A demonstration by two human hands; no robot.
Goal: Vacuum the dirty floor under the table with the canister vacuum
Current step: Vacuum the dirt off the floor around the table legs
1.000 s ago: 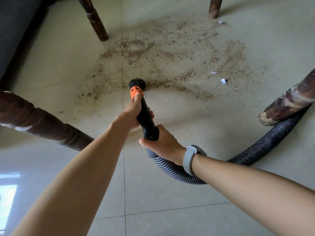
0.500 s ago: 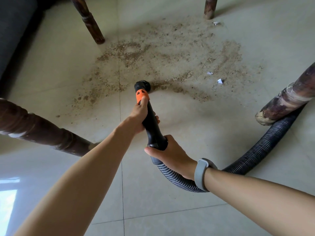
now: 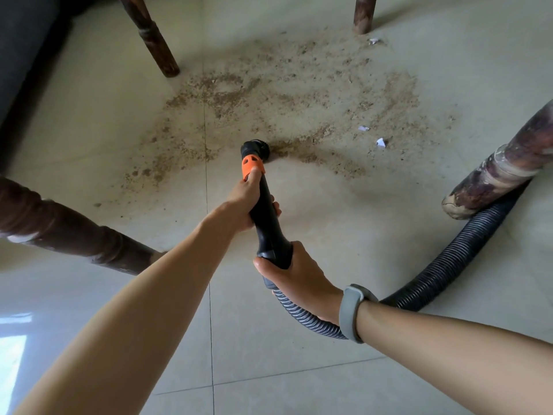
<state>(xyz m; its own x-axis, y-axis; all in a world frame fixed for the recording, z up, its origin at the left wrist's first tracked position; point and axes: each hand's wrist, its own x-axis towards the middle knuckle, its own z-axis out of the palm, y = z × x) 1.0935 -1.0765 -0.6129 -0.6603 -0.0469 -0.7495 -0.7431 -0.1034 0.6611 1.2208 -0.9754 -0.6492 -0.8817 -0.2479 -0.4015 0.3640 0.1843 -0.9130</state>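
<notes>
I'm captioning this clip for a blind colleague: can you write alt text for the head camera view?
Both hands grip a black vacuum wand, the left hand near its orange collar, the right hand where the ribbed hose joins. The nozzle meets the near edge of brown dirt strewn across pale floor tiles between dark wooden table legs.

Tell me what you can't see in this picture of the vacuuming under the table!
All in the head view:
- Canister vacuum body: the hose runs behind the right table leg and off the right edge.
- Nozzle opening: it faces the floor, away from the camera.
- Tabletop: cut off above the top edge.
- White scraps: too small to identify.
- Right hand fingers: wrapped beneath the handle.
- Left hand palm: against the handle.
</notes>
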